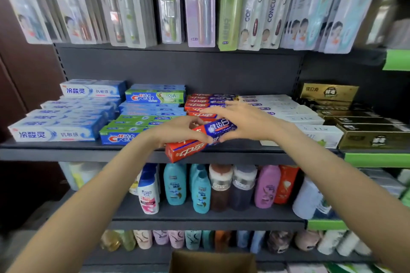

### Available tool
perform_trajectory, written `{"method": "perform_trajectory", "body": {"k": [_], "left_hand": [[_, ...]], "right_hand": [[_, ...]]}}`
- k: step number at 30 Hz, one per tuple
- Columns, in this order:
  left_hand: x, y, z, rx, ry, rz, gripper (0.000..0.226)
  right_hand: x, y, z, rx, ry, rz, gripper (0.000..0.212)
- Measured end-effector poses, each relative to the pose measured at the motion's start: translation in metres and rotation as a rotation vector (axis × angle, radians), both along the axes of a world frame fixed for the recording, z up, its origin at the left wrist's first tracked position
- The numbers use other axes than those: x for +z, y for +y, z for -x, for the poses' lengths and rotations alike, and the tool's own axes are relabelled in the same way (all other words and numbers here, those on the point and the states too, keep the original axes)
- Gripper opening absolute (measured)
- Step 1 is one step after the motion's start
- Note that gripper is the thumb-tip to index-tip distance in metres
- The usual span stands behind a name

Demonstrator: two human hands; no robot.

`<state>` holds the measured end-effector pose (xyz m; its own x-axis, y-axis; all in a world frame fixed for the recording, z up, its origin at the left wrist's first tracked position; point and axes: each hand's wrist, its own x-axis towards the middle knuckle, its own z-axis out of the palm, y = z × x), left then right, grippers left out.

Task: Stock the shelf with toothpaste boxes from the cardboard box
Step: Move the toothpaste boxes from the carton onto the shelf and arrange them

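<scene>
Red-and-blue toothpaste box (200, 139) tilted at shelf (66, 153) front edge, before stack of matching red boxes (199, 104). Left hand (177, 129) and right hand (239, 122) both grasp it, fingers curled round. Cardboard box (211, 261) below, open.

A dark grey metal shelf (66, 147) carries rows of toothpaste boxes lying flat, end to end in stacks. From the left: white-and-blue cartons (53, 134), then blue-and-green Crest cartons (119, 137), then a stack of red-and-blue cartons (199, 104), then white cartons (310, 117), and on the far right black-and-gold cartons (372, 137). Below it, a second dark grey shelf (199, 217) holds upright plastic bottles (175, 184) in teal, white, brown, purple and orange, standing close together.
</scene>
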<state>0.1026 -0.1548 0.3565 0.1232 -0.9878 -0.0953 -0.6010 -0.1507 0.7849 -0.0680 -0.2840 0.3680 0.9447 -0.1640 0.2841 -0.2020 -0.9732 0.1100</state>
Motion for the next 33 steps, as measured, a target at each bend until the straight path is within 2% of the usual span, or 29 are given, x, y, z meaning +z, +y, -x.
{"method": "perform_trajectory", "body": {"k": [2,4,6,7,9,12,14,16,18,21,25,31,33], "left_hand": [[0.006,-0.001,-0.006,0.056,0.042,0.103,0.043],[0.009,0.001,-0.019,0.175,0.106,0.290,0.029],[0.003,0.003,-0.038,0.275,-0.002,0.454,0.026],[-0.003,0.004,-0.047,0.291,-0.095,0.469,0.027],[-0.020,0.004,-0.061,0.283,-0.322,0.377,0.036],[-0.039,0.002,-0.069,0.258,-0.577,0.221,0.056],[-0.047,0.000,-0.070,0.244,-0.654,0.210,0.062],[-0.051,-0.002,-0.071,0.239,-0.709,0.234,0.065],[-0.054,-0.005,-0.072,0.260,-0.748,0.279,0.053],[-0.056,-0.008,-0.068,0.294,-0.775,0.305,0.044],[-0.060,-0.012,-0.062,0.328,-0.822,0.340,0.040],[-0.055,-0.019,-0.018,0.116,-0.622,0.777,0.033],[-0.047,-0.026,0.006,0.053,-0.569,0.881,0.027]], "right_hand": [[0.004,-0.007,0.006,-0.038,-0.065,-0.141,0.057],[0.007,-0.017,0.012,-0.044,-0.122,-0.137,0.045],[0.009,-0.026,0.016,-0.081,-0.098,-0.085,0.039],[0.009,-0.030,0.015,-0.124,-0.068,-0.029,0.037],[0.005,-0.036,0.012,-0.202,-0.008,0.088,0.037],[-0.007,-0.038,0.003,-0.233,-0.010,0.065,0.037],[-0.016,-0.037,-0.003,-0.269,-0.029,0.055,0.038],[-0.025,-0.036,-0.013,-0.347,0.008,0.166,0.038],[-0.036,-0.034,-0.024,-0.432,0.072,0.325,0.034],[-0.047,-0.033,-0.034,-0.529,0.094,0.423,0.043],[-0.055,-0.025,-0.034,-0.597,0.017,0.380,0.041],[-0.068,0.010,0.011,-0.514,-0.345,0.267,0.018],[-0.066,0.021,0.037,-0.485,-0.406,0.256,0.021]]}}
